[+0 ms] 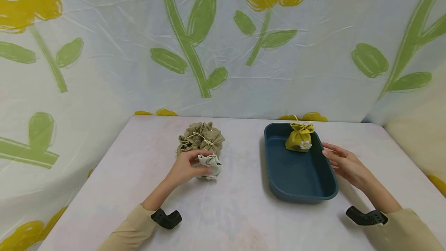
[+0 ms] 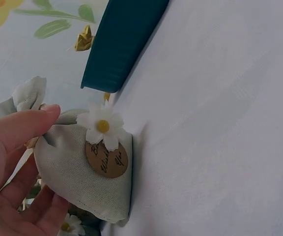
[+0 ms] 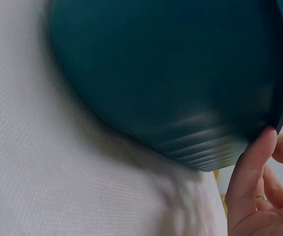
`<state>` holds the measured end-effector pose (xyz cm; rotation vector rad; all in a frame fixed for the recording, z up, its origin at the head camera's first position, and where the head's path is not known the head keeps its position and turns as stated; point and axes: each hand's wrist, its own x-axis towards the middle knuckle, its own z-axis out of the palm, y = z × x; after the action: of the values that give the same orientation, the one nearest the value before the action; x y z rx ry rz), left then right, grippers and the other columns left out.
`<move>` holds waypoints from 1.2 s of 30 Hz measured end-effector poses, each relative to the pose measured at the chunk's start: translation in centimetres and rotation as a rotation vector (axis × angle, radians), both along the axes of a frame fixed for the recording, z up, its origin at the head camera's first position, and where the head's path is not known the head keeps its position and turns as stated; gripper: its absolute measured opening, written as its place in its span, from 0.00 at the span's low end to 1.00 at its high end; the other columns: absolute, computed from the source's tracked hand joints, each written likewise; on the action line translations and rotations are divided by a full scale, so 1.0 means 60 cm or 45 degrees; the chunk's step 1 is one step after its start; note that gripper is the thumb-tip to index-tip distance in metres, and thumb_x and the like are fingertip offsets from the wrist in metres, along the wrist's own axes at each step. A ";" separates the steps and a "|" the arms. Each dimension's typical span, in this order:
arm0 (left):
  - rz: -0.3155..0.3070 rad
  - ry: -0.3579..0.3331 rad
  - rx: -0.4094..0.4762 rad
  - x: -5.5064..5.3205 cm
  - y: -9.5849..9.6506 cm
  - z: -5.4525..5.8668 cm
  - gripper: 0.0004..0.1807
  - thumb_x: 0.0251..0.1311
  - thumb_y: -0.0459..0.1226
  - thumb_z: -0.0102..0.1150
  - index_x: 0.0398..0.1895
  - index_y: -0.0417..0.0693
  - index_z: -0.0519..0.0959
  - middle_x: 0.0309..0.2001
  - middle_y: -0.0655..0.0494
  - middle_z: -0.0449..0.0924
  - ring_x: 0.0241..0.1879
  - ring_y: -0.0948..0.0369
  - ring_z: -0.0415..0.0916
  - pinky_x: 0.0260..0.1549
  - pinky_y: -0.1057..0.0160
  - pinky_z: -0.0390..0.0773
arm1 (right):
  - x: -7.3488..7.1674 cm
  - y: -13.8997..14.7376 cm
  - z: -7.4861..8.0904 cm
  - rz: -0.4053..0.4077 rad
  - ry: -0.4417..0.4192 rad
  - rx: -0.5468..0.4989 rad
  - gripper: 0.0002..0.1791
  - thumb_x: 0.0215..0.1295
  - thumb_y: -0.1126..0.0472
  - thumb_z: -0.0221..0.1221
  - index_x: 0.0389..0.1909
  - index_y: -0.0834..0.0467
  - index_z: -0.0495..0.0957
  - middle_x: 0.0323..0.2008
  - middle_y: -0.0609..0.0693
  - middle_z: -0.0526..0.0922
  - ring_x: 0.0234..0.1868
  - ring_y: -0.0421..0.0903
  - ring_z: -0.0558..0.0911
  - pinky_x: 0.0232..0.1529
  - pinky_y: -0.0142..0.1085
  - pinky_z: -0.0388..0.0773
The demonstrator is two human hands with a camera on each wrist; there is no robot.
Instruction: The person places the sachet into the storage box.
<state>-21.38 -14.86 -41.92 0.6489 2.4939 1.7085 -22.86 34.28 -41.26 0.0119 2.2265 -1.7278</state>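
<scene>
My left hand [image 1: 189,167] pinches a pale grey-green cloth sachet [image 1: 213,167] at its gathered neck, thumb on one side and fingers on the other. In the left wrist view, the sachet [image 2: 82,167] carries a white daisy [image 2: 102,125] and a round brown tag [image 2: 107,160] with handwriting; its base is close to the table. My right hand [image 1: 345,164] touches the right rim of a dark blue-green basin [image 1: 296,181] with loosely extended fingers. In the right wrist view, the thumb [image 3: 252,167] lies against the basin's outside near the rim. A mustard-yellow sachet [image 1: 297,140] stands inside, at the basin's far end.
Several brown cloth sachets [image 1: 202,134] tied with string cluster just beyond my left hand. A pale cloth covers the table [image 1: 237,220]. Behind it hangs a flower-printed backdrop [image 1: 125,61]. Black wrist cameras [image 1: 166,219] sit on both sleeves.
</scene>
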 end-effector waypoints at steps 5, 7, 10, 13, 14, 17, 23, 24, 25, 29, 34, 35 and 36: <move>0.063 -0.026 -0.006 0.000 0.010 -0.002 0.26 0.46 0.35 0.75 0.52 0.44 0.81 0.53 0.48 0.82 0.55 0.52 0.77 0.57 0.52 0.76 | 0.001 0.004 -0.001 -0.009 -0.001 0.001 0.17 0.73 0.51 0.49 0.58 0.30 0.65 0.39 0.28 0.76 0.41 0.28 0.78 0.42 0.28 0.79; 0.097 -0.045 -0.023 0.003 0.014 0.000 0.25 0.46 0.33 0.74 0.52 0.44 0.81 0.54 0.47 0.81 0.56 0.52 0.77 0.57 0.52 0.75 | 0.001 0.004 -0.003 -0.007 -0.003 0.002 0.17 0.73 0.51 0.49 0.59 0.32 0.65 0.39 0.28 0.76 0.41 0.28 0.78 0.42 0.28 0.79; 0.128 -0.054 -0.043 0.008 0.019 0.003 0.24 0.47 0.33 0.73 0.51 0.44 0.82 0.54 0.47 0.81 0.57 0.51 0.76 0.58 0.52 0.75 | 0.002 0.005 -0.006 -0.003 0.001 0.009 0.18 0.74 0.52 0.49 0.61 0.34 0.64 0.39 0.27 0.76 0.41 0.28 0.78 0.42 0.28 0.78; 0.142 -0.064 -0.037 0.009 0.020 -0.001 0.23 0.47 0.34 0.73 0.51 0.45 0.82 0.54 0.48 0.81 0.58 0.51 0.75 0.59 0.51 0.74 | 0.002 0.006 -0.007 -0.004 0.002 0.013 0.19 0.73 0.51 0.49 0.62 0.35 0.63 0.39 0.27 0.75 0.41 0.28 0.78 0.42 0.28 0.78; 0.150 -0.063 -0.029 0.007 0.019 -0.007 0.23 0.47 0.35 0.74 0.50 0.47 0.82 0.54 0.49 0.81 0.58 0.52 0.75 0.59 0.52 0.74 | 0.002 0.006 -0.007 -0.005 0.000 0.011 0.18 0.73 0.51 0.49 0.61 0.34 0.64 0.39 0.27 0.75 0.41 0.28 0.78 0.42 0.28 0.78; 0.175 -0.070 -0.004 0.005 0.019 -0.016 0.23 0.46 0.37 0.75 0.49 0.49 0.83 0.52 0.51 0.82 0.57 0.54 0.76 0.59 0.52 0.74 | 0.002 0.007 -0.007 -0.008 -0.008 0.000 0.17 0.73 0.51 0.49 0.59 0.32 0.65 0.39 0.27 0.75 0.40 0.29 0.78 0.42 0.28 0.79; 0.224 -0.061 0.008 0.010 0.023 -0.016 0.20 0.45 0.37 0.75 0.45 0.47 0.83 0.47 0.51 0.84 0.50 0.58 0.79 0.55 0.56 0.77 | 0.001 0.006 -0.006 -0.010 -0.014 -0.017 0.16 0.73 0.51 0.49 0.58 0.31 0.65 0.38 0.28 0.76 0.40 0.29 0.78 0.42 0.28 0.79; 0.228 -0.058 0.009 0.011 0.023 -0.016 0.20 0.45 0.37 0.75 0.44 0.47 0.83 0.46 0.51 0.84 0.48 0.59 0.79 0.54 0.57 0.78 | 0.000 0.006 -0.005 -0.010 -0.012 -0.012 0.16 0.73 0.51 0.49 0.59 0.32 0.64 0.38 0.28 0.76 0.40 0.29 0.78 0.42 0.27 0.79; 0.227 -0.058 0.015 0.011 0.023 -0.016 0.20 0.45 0.37 0.75 0.44 0.46 0.83 0.45 0.51 0.85 0.47 0.59 0.79 0.53 0.57 0.78 | 0.000 0.005 -0.005 -0.010 -0.010 -0.009 0.17 0.73 0.51 0.49 0.60 0.33 0.64 0.38 0.28 0.76 0.40 0.29 0.78 0.42 0.27 0.79; 0.227 -0.055 0.036 0.012 0.024 -0.014 0.18 0.46 0.35 0.74 0.43 0.45 0.83 0.44 0.50 0.85 0.46 0.59 0.80 0.52 0.59 0.79 | -0.002 0.005 -0.004 -0.013 0.000 0.019 0.21 0.73 0.50 0.49 0.64 0.38 0.62 0.38 0.28 0.75 0.40 0.29 0.78 0.42 0.28 0.79; 0.262 -0.036 0.048 0.014 0.026 -0.016 0.17 0.47 0.34 0.74 0.42 0.44 0.84 0.44 0.49 0.85 0.47 0.58 0.81 0.52 0.60 0.79 | -0.005 0.005 -0.006 -0.011 0.005 0.037 0.26 0.73 0.49 0.49 0.70 0.44 0.59 0.39 0.26 0.74 0.41 0.27 0.77 0.42 0.27 0.79; 0.274 -0.024 0.051 0.016 0.027 -0.018 0.17 0.47 0.33 0.74 0.42 0.44 0.84 0.44 0.49 0.85 0.47 0.58 0.81 0.51 0.61 0.79 | -0.005 0.005 -0.006 -0.010 0.005 0.037 0.27 0.73 0.49 0.50 0.70 0.45 0.58 0.39 0.26 0.74 0.41 0.26 0.77 0.43 0.27 0.79; 0.288 -0.012 0.058 0.017 0.028 -0.019 0.17 0.46 0.33 0.74 0.43 0.44 0.84 0.44 0.48 0.85 0.47 0.58 0.81 0.51 0.61 0.80 | -0.006 0.005 -0.007 -0.009 0.004 0.036 0.28 0.73 0.49 0.50 0.71 0.46 0.58 0.40 0.26 0.74 0.41 0.26 0.77 0.43 0.27 0.78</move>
<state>-20.38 -13.18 -43.06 0.3722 2.6159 1.8384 -23.21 34.57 -41.69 0.0235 2.2555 -1.7013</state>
